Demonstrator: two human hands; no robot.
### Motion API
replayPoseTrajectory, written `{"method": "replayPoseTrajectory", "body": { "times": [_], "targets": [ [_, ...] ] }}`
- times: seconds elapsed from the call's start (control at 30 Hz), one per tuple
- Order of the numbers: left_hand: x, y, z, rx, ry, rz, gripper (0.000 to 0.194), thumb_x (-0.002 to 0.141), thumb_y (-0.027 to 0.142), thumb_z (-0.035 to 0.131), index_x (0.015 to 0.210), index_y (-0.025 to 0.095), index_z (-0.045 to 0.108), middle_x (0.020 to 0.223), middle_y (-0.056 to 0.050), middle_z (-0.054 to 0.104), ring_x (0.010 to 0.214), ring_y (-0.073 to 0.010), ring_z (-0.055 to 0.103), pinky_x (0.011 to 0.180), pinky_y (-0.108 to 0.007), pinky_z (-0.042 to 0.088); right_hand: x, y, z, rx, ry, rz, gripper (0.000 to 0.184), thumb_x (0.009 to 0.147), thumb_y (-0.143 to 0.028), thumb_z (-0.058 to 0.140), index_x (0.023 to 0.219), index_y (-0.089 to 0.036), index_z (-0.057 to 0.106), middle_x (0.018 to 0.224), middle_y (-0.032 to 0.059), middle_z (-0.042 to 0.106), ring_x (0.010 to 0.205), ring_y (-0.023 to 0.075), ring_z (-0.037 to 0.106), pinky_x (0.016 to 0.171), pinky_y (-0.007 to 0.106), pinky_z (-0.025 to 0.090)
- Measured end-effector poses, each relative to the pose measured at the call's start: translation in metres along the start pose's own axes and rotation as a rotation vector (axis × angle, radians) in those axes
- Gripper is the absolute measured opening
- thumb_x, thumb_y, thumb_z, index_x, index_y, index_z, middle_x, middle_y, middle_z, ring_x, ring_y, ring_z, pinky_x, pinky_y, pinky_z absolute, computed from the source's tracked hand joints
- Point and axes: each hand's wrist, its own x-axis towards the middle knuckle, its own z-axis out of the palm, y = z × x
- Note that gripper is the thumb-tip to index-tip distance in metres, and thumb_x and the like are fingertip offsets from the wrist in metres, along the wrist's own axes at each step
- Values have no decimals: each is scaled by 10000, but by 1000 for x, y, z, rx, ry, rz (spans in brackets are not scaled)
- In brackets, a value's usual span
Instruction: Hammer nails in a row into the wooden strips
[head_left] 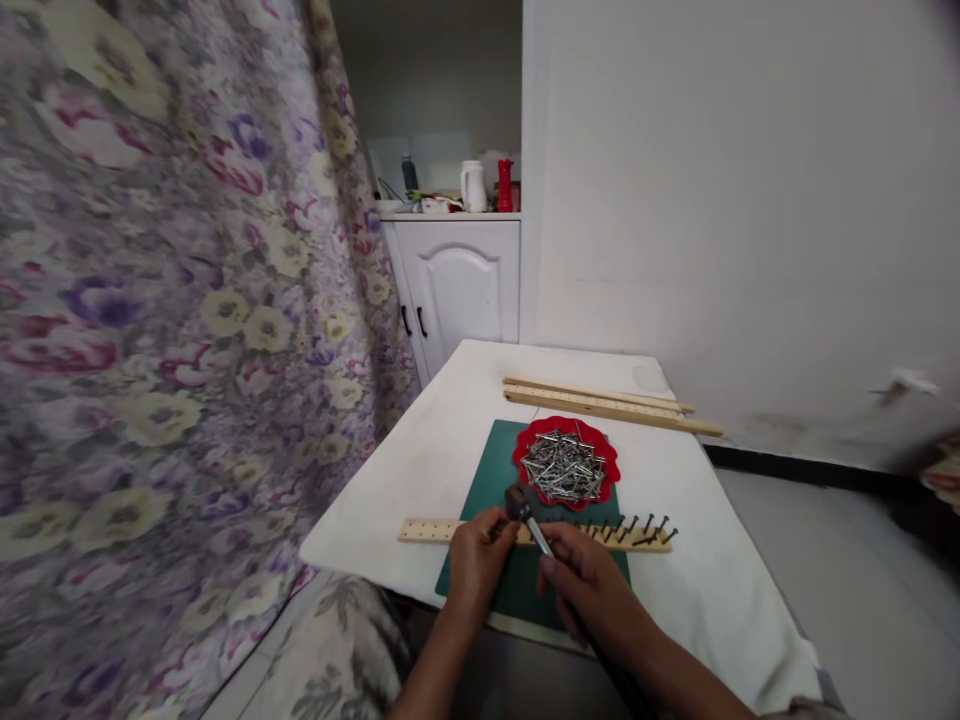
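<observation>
R hand (pixel 596 582) grips hammer (pixel 535 533) over drilled wood strip (pixel 442 532) laid across green mat (pixel 480 480), L hand (pixel 475 562) near its middle w/ hold unclear, as dark nails (pixel 648 523) stand along strip's R part & L-end holes (pixel 414 528) sit bare.

Hammer (pixel 531 517): dark head, shiny metal neck, tilted, head above strip nr L fingers, neck by R fingers. Wood strip (pixel 427 531): pale, holed, flat on table (pixel 405 470) & green mat (pixel 487 480), under L fingers; dark nails (pixel 632 524) upright/leaning, R of R fingers.
</observation>
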Motion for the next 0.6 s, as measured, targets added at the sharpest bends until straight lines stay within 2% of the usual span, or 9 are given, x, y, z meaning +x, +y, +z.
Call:
{"method": "replayPoseTrajectory", "body": {
  "times": [0.17,0.4,0.5,0.57,0.6],
  "targets": [
    [2,1,0,-23,2,23,191,806,337,533,774,193,655,692,15,668,645,-147,601,590,-216,416,-2,-5,-4,57,38,-29,250,875,-269,494,1114,-196,501,693,-57,593,271,12,418,260,115,258],
    [4,2,-8,-33,-28,75,162,810,320,541,851,196,638,742,4,670,675,-158,620,641,-246,474,-18,0,-10,119,88,-54,264,875,-292,520,1120,-197,495,700,-54,587,270,4,394,260,113,253],
    [-3,7,-11,-8,77,134,166,820,307,542,915,194,619,817,-17,666,743,-168,625,688,-265,488,-23,-7,-19,120,141,-103,270,872,-310,529,1119,-207,501,719,-50,585,277,6,395,266,120,252],
    [-13,16,-7,30,172,181,157,831,295,533,923,191,606,819,-27,651,744,-171,613,688,-274,487,-27,-18,-31,114,221,-155,285,868,-330,536,1122,-207,505,703,-49,579,290,11,385,272,125,253],
    [-19,21,-3,46,182,217,144,838,286,526,911,192,605,809,-29,644,737,-172,607,683,-276,486,-30,-24,-38,112,267,-177,296,862,-336,545,1123,-202,506,698,-45,583,302,19,395,278,129,267]
  ]
}}
